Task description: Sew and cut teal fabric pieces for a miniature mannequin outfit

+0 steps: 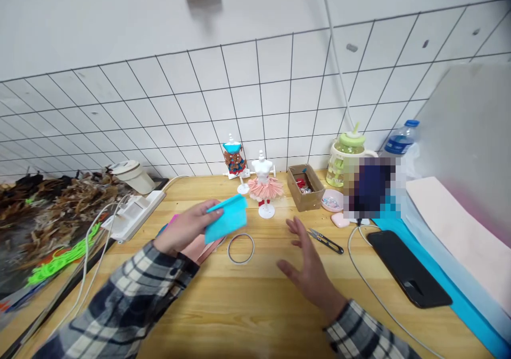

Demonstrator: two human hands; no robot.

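Note:
A folded bright blue piece of cloth or paper is pinched in my left hand, held above the table. Beneath that hand, partly covered by it, lie pink pieces. My right hand hovers over the table with its fingers apart and nothing in them. Close by on its right are black thread snips. Between my hands a thin pale ring lies flat. Behind it stands a small white dress form in a pink ruffled skirt; another dress form wears a blue and brown outfit.
A small cardboard box, a pink dish of beads and a green-lidded jug stand along the wall. At right lie a black phone and a white cable. A power strip and brown scraps are at left.

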